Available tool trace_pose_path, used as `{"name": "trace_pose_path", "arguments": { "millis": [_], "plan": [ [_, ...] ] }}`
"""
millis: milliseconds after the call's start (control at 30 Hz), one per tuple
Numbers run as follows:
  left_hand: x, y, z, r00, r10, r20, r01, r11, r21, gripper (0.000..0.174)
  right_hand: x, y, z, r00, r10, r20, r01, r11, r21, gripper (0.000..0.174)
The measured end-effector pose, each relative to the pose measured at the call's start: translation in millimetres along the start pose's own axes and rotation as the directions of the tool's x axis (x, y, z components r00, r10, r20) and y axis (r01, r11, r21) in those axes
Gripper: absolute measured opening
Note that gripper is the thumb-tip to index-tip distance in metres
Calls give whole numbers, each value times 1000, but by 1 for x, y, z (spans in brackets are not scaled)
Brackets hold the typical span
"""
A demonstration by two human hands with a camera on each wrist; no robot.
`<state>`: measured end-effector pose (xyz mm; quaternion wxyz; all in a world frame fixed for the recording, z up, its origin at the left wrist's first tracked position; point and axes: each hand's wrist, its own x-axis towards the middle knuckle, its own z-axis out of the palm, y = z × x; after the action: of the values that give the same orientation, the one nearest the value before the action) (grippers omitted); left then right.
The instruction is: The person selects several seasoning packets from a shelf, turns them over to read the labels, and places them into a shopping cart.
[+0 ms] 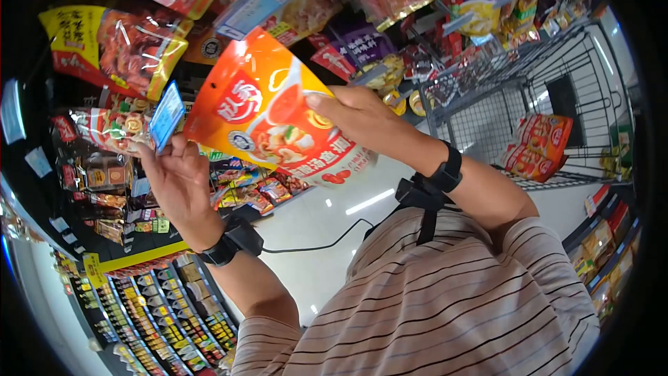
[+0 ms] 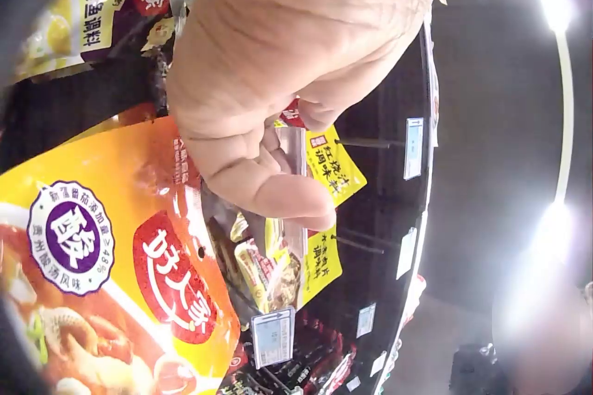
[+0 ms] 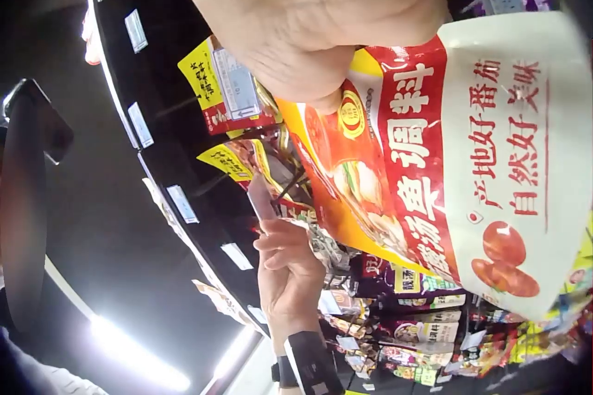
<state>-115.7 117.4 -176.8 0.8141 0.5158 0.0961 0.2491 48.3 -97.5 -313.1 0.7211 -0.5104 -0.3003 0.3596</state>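
Note:
My right hand (image 1: 358,115) grips an orange pouch of fish soup seasoning (image 1: 261,108) by its side edge, thumb across the front. The pouch has a red logo, a picture of food and a pale base with tomatoes; it is held tilted in front of the shelves. To its left, my left hand (image 1: 182,184) is raised at the hanging packets, with thumb and fingers pinching the lower end of a blue-and-white price tag (image 1: 167,117). In the left wrist view, the left hand (image 2: 287,71) has curled fingers, and the pouch (image 2: 111,265) is beside it.
Packets of seasoning (image 1: 115,49) hang on hooks along the dark rack, with more price tags (image 1: 264,1) sticking out. At the right stands a wire shopping cart (image 1: 480,122) with red-orange packets (image 1: 539,146) inside. Lower left are shelves of small goods (image 1: 153,313).

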Motion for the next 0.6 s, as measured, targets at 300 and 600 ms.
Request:
{"name": "trace_pose_path", "arguments": {
  "millis": [300,600],
  "plan": [
    [5,7,-3,994,-14,108,16,1000,-13,54,18,-6,13,996,-89,25,85,986,142,44],
    [6,7,0,996,-25,80,26,1000,-7,57,31,-3,19,990,-137,32,133,984,117,41]
  ]
}}
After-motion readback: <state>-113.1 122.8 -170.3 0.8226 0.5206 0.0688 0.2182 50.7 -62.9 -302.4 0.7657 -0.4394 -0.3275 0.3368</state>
